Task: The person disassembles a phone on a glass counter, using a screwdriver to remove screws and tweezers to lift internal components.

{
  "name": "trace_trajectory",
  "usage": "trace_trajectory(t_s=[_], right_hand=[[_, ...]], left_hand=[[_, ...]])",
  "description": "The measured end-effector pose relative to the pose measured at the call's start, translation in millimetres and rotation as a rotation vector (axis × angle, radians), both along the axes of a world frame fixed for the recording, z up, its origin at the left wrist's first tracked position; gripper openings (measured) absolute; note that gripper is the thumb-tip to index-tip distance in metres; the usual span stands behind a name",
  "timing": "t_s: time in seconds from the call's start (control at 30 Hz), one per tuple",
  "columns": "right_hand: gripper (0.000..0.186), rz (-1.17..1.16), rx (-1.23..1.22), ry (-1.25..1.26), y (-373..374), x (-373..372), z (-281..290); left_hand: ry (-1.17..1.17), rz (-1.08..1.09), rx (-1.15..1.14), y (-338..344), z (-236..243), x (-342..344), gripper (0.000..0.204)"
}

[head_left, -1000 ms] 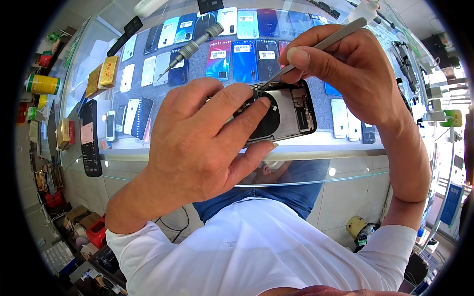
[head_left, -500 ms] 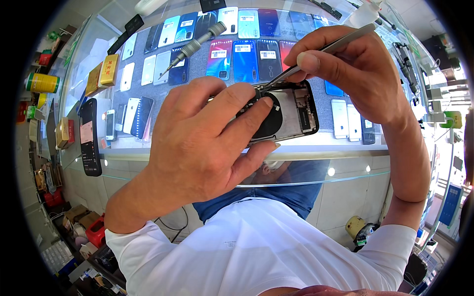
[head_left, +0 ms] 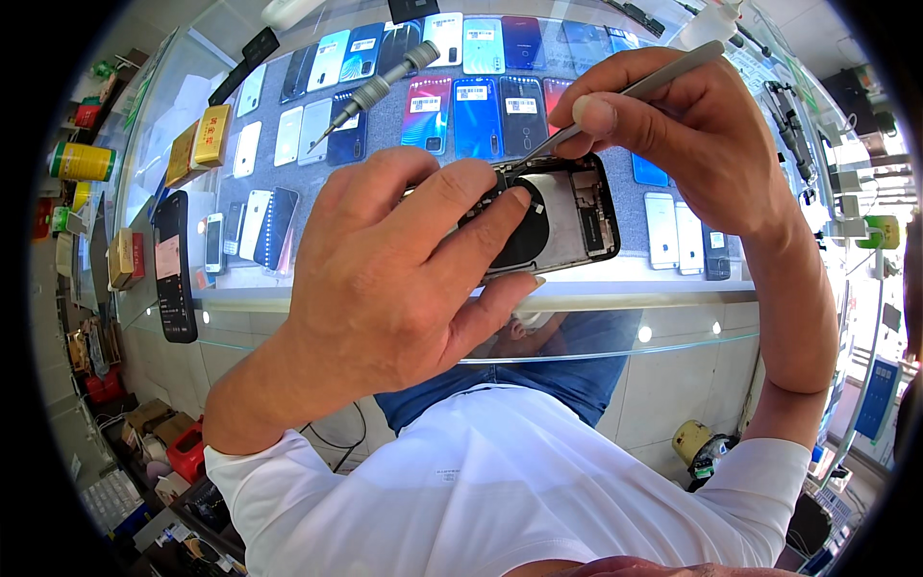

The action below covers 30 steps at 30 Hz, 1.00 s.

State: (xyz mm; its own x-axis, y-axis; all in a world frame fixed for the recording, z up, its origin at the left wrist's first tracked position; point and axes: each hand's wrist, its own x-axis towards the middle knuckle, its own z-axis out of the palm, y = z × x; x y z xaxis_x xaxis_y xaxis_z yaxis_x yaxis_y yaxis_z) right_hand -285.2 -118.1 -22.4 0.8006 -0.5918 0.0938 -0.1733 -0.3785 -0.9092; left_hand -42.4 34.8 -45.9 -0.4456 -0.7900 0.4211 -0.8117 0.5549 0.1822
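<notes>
An opened phone housing (head_left: pixel 565 252) with its inner parts exposed lies at the near edge of the glass counter. A round black pad (head_left: pixel 532 234) sits inside it. My left hand (head_left: pixel 399 255) grips the housing's left part, its fingers over the frame and pad and hiding that end. Between the thumb and fingers of my right hand (head_left: pixel 678 135) is a pair of metal tweezers (head_left: pixel 678 69), slanting down to the left. The tips reach the housing's far edge beside my left fingertips; whether they pinch anything is too small to tell.
A screwdriver (head_left: pixel 377 93) lies beyond my left hand. Rows of phones (head_left: pixel 478 115) fill the display under the glass counter (head_left: pixel 250 306). To the left are a black phone (head_left: pixel 175 269) and small yellow boxes (head_left: pixel 212 137); cables and chargers (head_left: pixel 846 207) crowd the right.
The tweezers and my right hand have shifted very slightly down and to the left. My left hand keeps its hold on the phone housing.
</notes>
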Motion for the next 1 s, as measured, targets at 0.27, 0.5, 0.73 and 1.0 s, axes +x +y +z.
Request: trace_trajectory(t_s=[0.27,0.5,0.73,1.0], right_hand=[[0.035,-0.029,0.068,0.050,-2,0,5],[0.032,-0.071,0.165,0.106,-12,0,5],[0.033,-0.021,0.298,0.195,-26,15,16],[0.036,-0.118,0.349,0.294,-19,26,25]], left_hand=[[0.002,0.004,-0.007,0,-1,0,0.057],[-0.005,0.003,-0.008,0,1,-2,0.057],[-0.025,-0.006,0.006,0,1,-2,0.057],[-0.046,0.001,0.007,1,1,-1,0.058]])
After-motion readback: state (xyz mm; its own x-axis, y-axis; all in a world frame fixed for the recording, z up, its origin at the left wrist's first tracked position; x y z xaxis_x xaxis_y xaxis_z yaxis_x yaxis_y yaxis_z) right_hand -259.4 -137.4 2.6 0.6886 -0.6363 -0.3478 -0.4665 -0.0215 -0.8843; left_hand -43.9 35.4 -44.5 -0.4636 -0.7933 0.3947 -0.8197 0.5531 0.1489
